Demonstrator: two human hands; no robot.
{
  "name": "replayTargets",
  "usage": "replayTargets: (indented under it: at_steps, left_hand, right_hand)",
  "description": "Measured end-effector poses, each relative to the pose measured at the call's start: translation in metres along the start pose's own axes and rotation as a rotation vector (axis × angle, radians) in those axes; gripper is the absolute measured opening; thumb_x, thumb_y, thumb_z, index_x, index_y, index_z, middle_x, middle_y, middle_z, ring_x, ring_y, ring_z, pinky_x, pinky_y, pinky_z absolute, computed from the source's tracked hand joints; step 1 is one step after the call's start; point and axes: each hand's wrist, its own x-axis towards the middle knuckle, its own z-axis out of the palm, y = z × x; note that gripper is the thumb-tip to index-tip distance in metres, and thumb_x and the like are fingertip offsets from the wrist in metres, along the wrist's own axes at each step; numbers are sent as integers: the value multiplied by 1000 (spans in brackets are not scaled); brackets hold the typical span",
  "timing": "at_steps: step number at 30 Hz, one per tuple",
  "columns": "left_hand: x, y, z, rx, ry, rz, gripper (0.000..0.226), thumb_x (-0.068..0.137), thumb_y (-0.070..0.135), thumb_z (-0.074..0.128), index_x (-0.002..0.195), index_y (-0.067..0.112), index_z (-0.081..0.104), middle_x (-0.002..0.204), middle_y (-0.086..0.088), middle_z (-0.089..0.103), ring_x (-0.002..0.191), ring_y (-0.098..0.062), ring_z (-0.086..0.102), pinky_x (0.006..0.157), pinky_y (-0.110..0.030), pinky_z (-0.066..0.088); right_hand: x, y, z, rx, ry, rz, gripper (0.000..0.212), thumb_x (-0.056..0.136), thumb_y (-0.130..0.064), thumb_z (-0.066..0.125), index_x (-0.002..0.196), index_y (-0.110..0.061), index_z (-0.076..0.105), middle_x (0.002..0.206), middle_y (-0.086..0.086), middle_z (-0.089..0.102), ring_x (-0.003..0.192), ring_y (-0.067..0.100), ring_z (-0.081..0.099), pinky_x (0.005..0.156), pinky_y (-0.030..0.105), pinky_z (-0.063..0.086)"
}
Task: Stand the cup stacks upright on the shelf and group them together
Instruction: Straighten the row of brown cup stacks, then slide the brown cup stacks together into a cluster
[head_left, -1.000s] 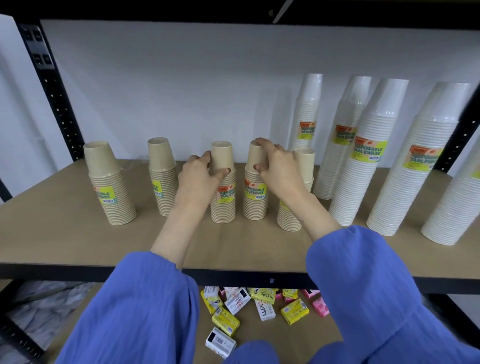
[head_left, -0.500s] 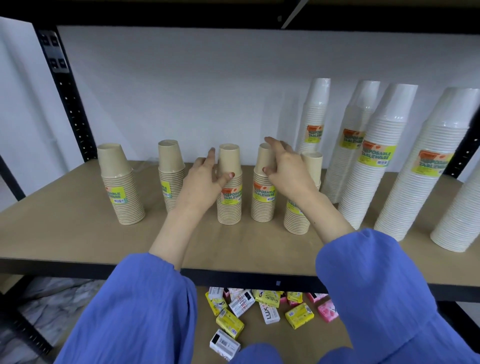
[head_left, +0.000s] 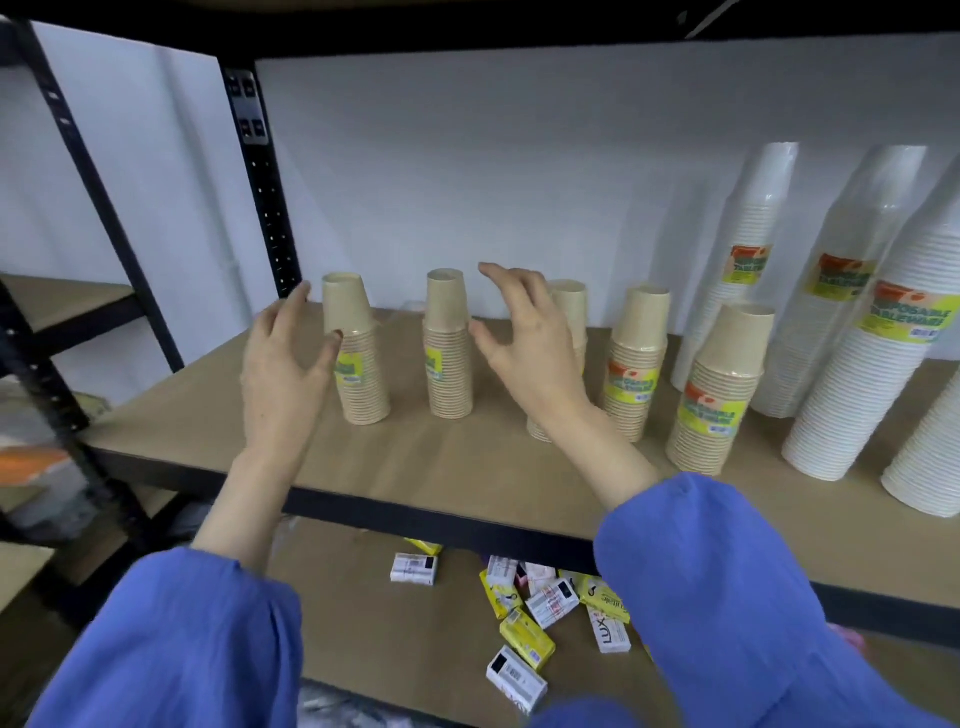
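Observation:
Several tan paper cup stacks stand upright on the wooden shelf (head_left: 171, 421). The leftmost tan stack (head_left: 358, 358) and the second tan stack (head_left: 449, 348) stand apart from a closer group on the right, with one stack (head_left: 574, 312) partly hidden behind my right hand and two more (head_left: 636, 364) (head_left: 719, 395) beside it. My left hand (head_left: 283, 364) is open just left of the leftmost stack, thumb near its side. My right hand (head_left: 524, 338) is open, fingers spread, just right of the second stack. Neither hand grips anything.
Tall white cup stacks (head_left: 753, 270) (head_left: 883, 332) fill the shelf's right side against the back wall. A black upright post (head_left: 265, 182) stands at the left rear. Soap boxes (head_left: 524, 629) lie scattered on the lower shelf.
Both hands let go of the middle stacks and moved left to the two leftmost stacks. The view has also swung left.

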Motion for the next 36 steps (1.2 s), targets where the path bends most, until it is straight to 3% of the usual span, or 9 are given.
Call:
replayTargets:
  at_steps: [5, 9, 12, 14, 17, 21, 25, 31, 36]
  left_hand:
    - [38, -23, -2, -35, -259, -54, 72, 89, 20, 56, 145, 33, 13, 149, -9, 33, 137, -25, 33, 109, -36, 27]
    - [55, -33, 5, -207, -542, -67, 77, 92, 15, 51, 143, 40, -1, 155, 3, 18, 141, -19, 22, 112, -33, 21]
    - [59, -37, 10, -369, -609, -90, 76, 93, 6, 46, 144, 36, -2, 138, -4, 42, 129, -18, 38, 104, -22, 33]
    - [58, -38, 12, -407, -560, -98, 74, 92, 1, 46, 145, 31, 5, 114, -5, 50, 110, -16, 48, 86, -6, 41]
    - [53, -33, 13, -334, -410, -90, 72, 87, 6, 56, 143, 35, 20, 113, -1, 55, 101, -13, 54, 73, -2, 42]
    - [45, -23, 14, -141, -227, -32, 71, 84, 13, 61, 142, 34, 25, 111, -7, 61, 96, -21, 58, 84, -28, 46]
    - [40, -18, 16, -22, -171, -29, 69, 84, 19, 63, 142, 29, 27, 115, -20, 56, 102, -30, 58, 92, -44, 47]
    - [40, -21, 17, -5, -211, -39, 70, 85, 24, 58, 143, 34, 21, 115, -19, 54, 107, -33, 54, 97, -45, 44]
    - [40, -20, 17, 66, -182, -16, 67, 88, 22, 56, 144, 30, 21, 110, -21, 58, 102, -35, 56, 90, -43, 46]
  right_hand:
    - [24, 6, 39, -76, -99, 140, 69, 82, -25, 63, 141, -25, 26, 133, 19, 36, 120, 35, 39, 96, 39, 37]
    - [38, 12, 59, -141, -111, 198, 75, 79, -34, 66, 141, -30, 23, 125, 19, 40, 109, 37, 44, 95, 42, 38]
    - [43, 16, 68, -69, -140, 224, 68, 80, -29, 65, 138, -30, 30, 116, 17, 44, 104, 36, 49, 89, 40, 42]
    - [46, 20, 70, -2, -158, 217, 64, 81, -23, 65, 136, -29, 34, 115, 16, 47, 104, 35, 52, 88, 36, 41]
    - [48, 26, 68, 123, -202, 202, 71, 81, -13, 64, 140, -27, 28, 120, 16, 54, 106, 30, 55, 90, 33, 42]
    - [48, 29, 67, 225, -249, 185, 74, 82, -1, 57, 142, -24, 20, 134, 14, 49, 117, 27, 52, 99, 37, 42]
    - [44, 32, 70, 220, -241, 164, 65, 84, -6, 57, 139, -23, 27, 130, 15, 50, 116, 28, 51, 99, 36, 43]
    - [43, 32, 76, 138, -142, 153, 66, 78, -22, 67, 136, -26, 36, 117, 12, 46, 91, 19, 49, 83, 25, 40]
    - [44, 32, 77, 128, -142, 155, 65, 80, -15, 63, 138, -25, 34, 114, 14, 51, 98, 24, 54, 84, 26, 40]
